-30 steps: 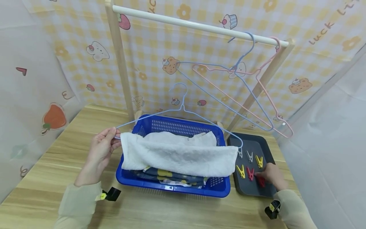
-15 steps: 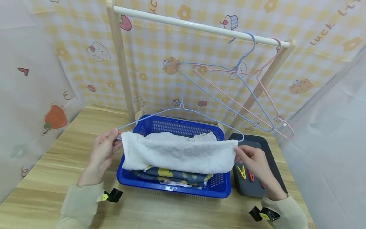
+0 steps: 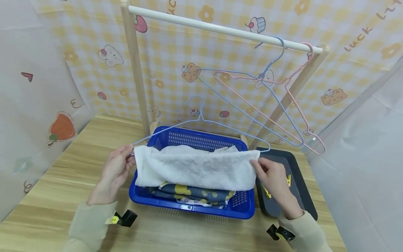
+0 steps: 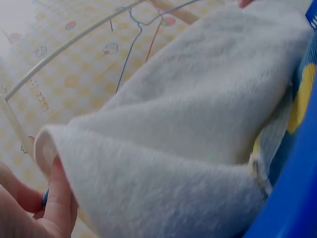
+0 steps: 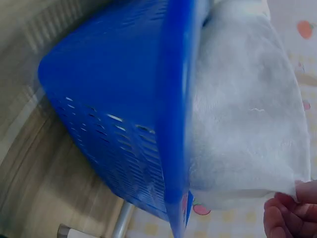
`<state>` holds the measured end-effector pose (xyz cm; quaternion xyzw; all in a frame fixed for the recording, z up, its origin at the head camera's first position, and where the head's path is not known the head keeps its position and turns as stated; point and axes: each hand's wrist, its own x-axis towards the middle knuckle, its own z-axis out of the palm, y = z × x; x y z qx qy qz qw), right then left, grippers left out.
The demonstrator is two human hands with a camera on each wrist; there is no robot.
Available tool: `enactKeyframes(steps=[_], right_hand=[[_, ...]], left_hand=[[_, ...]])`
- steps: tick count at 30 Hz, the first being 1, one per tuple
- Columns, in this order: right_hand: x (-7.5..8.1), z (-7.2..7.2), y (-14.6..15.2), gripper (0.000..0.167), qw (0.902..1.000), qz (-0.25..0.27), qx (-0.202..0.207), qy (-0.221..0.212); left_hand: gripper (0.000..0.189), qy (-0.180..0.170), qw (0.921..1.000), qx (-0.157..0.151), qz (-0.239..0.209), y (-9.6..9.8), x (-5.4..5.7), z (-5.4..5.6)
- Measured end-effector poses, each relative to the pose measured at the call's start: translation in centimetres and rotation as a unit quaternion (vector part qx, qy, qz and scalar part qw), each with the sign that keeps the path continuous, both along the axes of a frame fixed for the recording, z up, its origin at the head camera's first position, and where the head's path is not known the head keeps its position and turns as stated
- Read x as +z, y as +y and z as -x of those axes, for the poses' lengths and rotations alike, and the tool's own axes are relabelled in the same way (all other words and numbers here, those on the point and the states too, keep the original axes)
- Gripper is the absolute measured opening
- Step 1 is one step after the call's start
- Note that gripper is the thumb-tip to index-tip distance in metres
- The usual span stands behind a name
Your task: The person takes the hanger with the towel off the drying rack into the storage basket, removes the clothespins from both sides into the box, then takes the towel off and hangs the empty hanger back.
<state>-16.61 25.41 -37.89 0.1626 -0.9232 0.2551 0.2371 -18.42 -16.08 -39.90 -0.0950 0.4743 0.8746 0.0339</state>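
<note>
A white towel (image 3: 198, 171) is draped over the bottom bar of a blue wire hanger (image 3: 200, 118), held above a blue basket (image 3: 185, 207). My left hand (image 3: 116, 168) pinches the hanger's left end at the towel's edge; the left wrist view shows a bit of blue wire between thumb and fingers (image 4: 55, 203). My right hand (image 3: 274, 178) pinches the towel's upper right corner, just inside the hanger's right end. In the right wrist view the fingers (image 5: 277, 218) and thumb grip the towel edge. No clothespin shows in that hand.
A wooden rack with a white rod (image 3: 201, 24) stands behind. Another blue hanger (image 3: 277, 96) and a pink hanger (image 3: 302, 115) hang at its right. A grey tray (image 3: 310, 199) holds yellow clothespins (image 3: 266, 191), partly behind my right arm. Dark printed cloth (image 3: 204, 194) lies in the basket.
My right hand has left the clothespins in the tray and taken hold of the towel's right corner, then shifted it slightly left along the hanger. The left hand keeps its hold.
</note>
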Motion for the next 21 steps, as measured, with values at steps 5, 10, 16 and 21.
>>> enactKeyframes(steps=[5, 10, 16, 21], right_hand=[[-0.5, -0.7, -0.2, 0.034, 0.9972, -0.060, 0.039, 0.020], [-1.1, -1.2, 0.0, 0.035, 0.9907, -0.081, 0.106, 0.024], [-1.4, -1.4, 0.6, 0.038, 0.9838, -0.094, 0.153, -0.006], [-1.4, -1.3, 1.0, 0.040, 0.9782, -0.099, 0.181, -0.023]], left_hand=[[0.029, -0.004, 0.9949, 0.073, -0.069, 0.3, -0.7, 0.4], [0.030, -0.053, 0.9801, 0.129, -0.142, 0.5, 0.4, 0.5], [0.029, -0.068, 0.9598, 0.158, -0.222, 0.4, 1.0, 0.5], [0.025, -0.063, 0.9420, 0.165, -0.286, 0.0, 0.7, 0.6]])
